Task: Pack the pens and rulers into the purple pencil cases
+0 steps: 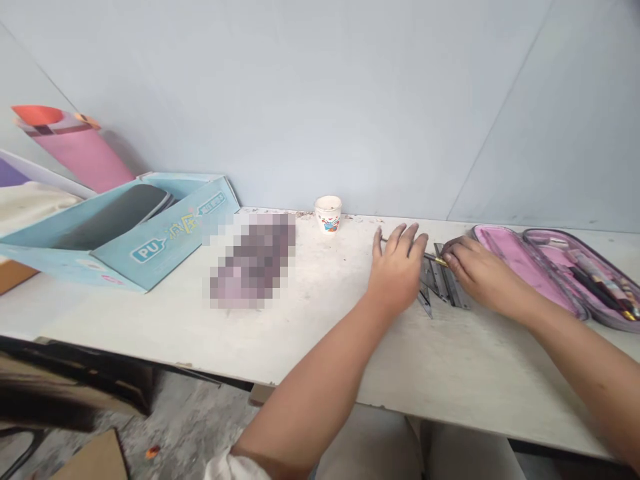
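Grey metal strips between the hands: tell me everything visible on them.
The grey strips look like several flat metal rulers. They lie flat on the white table, loosely fanned and overlapping, pointing roughly away from the camera. The left hand lies open over their left side; the right hand touches their far ends with its fingertips. Markings are too small to read.

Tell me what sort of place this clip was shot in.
Probably a plain study or craft desk against a bare wall: an open pink pencil case with pens, metal rulers under the left hand and right hand, and a worn white table.
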Motion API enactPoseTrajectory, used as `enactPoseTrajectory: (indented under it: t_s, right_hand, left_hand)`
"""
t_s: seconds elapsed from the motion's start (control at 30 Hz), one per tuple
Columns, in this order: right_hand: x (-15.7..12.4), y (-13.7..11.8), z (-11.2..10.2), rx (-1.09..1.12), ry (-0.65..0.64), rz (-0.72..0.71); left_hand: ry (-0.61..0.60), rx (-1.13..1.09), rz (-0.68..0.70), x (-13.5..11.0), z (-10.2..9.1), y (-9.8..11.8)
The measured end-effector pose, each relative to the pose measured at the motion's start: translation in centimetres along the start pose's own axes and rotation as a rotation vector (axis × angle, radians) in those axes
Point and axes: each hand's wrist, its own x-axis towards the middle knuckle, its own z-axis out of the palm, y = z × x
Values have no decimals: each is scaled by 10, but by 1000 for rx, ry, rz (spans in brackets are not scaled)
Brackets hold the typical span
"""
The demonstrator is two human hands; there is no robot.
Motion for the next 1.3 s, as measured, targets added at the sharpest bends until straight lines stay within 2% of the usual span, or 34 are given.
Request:
enactPoseTrajectory:
  t_s: [0.07,0.2,0.37,0.53,0.63,0.73,0.83,0.93,1.13,1.2,1.3]
  right_hand:
    - [-5,-4,-5,17,5,58]
    - [-12,1,-10,43,-76,198]
    - [-20,16,-6,115,-47,154]
    - [-28,30,-3,214,16,160]
    - [-28,28,-5,309,130,293]
    - [-26,15,-4,449,231,413]
    - [-24,-1,-1,475,179,320]
    - [-23,-8,2,438,152,235]
    - [-24,-5,3,395,77,255]
    - [-24,-4,2,380,90,257]
    - [-25,-1,1,364,189,264]
  left_hand:
    - [-45,44,-10,2,-1,-5]
    - [-159,95,-4,4,0,-7]
    - [-245,47,-17,3,3,0]
    - [-225,-173,-236,7,5,-3]
    - [-149,-379,-422,10,4,-12]
    - [-164,-703,-454,11,5,-14]
    - [-201,-908,-382,11,8,-6]
    - [-204,-960,-331,11,10,3]
    - [-213,-966,-402,8,14,4]
    - [-195,-1054,-399,8,14,3]
    - [-153,-1161,-419,8,12,1]
